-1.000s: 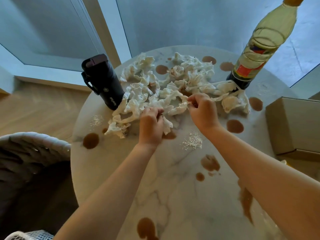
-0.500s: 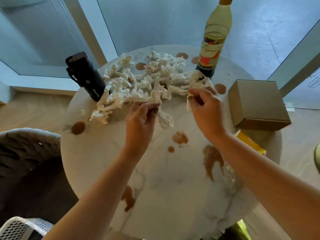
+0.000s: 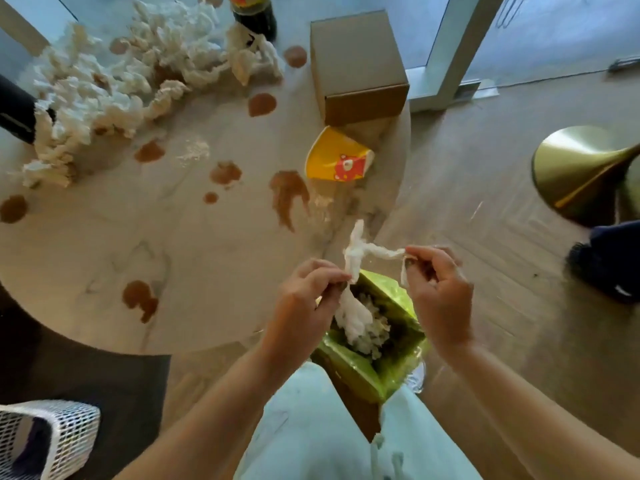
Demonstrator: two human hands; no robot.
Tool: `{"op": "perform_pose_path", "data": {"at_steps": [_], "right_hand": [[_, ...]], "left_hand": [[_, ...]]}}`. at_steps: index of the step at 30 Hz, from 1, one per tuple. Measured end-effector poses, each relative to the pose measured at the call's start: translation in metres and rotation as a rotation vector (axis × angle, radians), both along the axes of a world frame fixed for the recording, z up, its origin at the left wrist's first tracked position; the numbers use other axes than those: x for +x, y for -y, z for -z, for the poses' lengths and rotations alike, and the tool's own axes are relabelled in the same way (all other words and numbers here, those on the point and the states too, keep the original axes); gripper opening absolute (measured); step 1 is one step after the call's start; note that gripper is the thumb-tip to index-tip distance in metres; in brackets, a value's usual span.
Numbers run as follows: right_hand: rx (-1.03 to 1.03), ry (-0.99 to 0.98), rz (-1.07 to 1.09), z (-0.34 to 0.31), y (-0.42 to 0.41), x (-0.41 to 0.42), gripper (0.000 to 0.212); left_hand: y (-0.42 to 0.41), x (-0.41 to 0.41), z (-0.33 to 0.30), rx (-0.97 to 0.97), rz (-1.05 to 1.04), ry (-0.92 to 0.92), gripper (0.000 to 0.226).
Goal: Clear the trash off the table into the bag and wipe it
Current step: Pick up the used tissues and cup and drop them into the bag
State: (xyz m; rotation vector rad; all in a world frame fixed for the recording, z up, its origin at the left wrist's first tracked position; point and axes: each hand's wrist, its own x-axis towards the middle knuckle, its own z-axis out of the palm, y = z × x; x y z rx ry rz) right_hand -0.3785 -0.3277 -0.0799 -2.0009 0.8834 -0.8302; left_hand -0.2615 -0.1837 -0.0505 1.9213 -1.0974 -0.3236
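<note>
— Where is the tissue being cleared?

— A twisted strip of crumpled tissue (image 3: pixel 360 252) is stretched between both hands above the green-lined bag (image 3: pixel 349 367), which sits on the floor just off the table's near edge. The left hand (image 3: pixel 304 303) pinches one end, with more tissue hanging below it into the bag; the right hand (image 3: pixel 438 292) pinches the other end.

— And inside the bag?

— Pale scraps, too blurred to name.

— The rest of the trash?

— A heap of crumpled tissues (image 3: pixel 114 77) lies at the far side of the marble table (image 3: pixel 194 268), among brown spills (image 3: pixel 289 197). A yellow paper cup (image 3: pixel 334 161) lies tipped beside a cardboard box (image 3: pixel 356 60). A bottle (image 3: pixel 254 13) is cut off at the top, and a black flask (image 3: pixel 15 112) at the left.
</note>
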Motion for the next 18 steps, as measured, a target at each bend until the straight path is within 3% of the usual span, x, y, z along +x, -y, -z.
{"op": "perform_pose_path", "data": {"at_steps": [4,8,11,14,16,18], "right_hand": [[0.138,-0.173,0.063,0.053,-0.011,-0.056,0.018],[0.322,-0.453,0.111,0.107,-0.017,-0.075,0.015],[0.427,-0.637,0.031,0.142,-0.014,-0.078,0.019],[0.668,-0.891,-0.105,0.159,-0.006,-0.077,0.037],[0.694,-1.034,-0.205,0.163,-0.002,-0.079,0.042],[0.677,-1.047,-0.210,0.160,0.001,-0.081,0.043]], "left_hand": [[0.002,-0.042,0.044,0.221,0.102,-0.130,0.013],[0.013,-0.052,0.103,0.514,0.072,-0.279,0.017],[0.027,-0.047,0.148,0.687,0.105,-0.354,0.022],[0.037,-0.046,0.174,0.810,0.184,-0.364,0.032],[0.037,-0.046,0.180,0.898,0.224,-0.352,0.037],[0.033,-0.047,0.179,0.910,0.227,-0.380,0.040]]}}
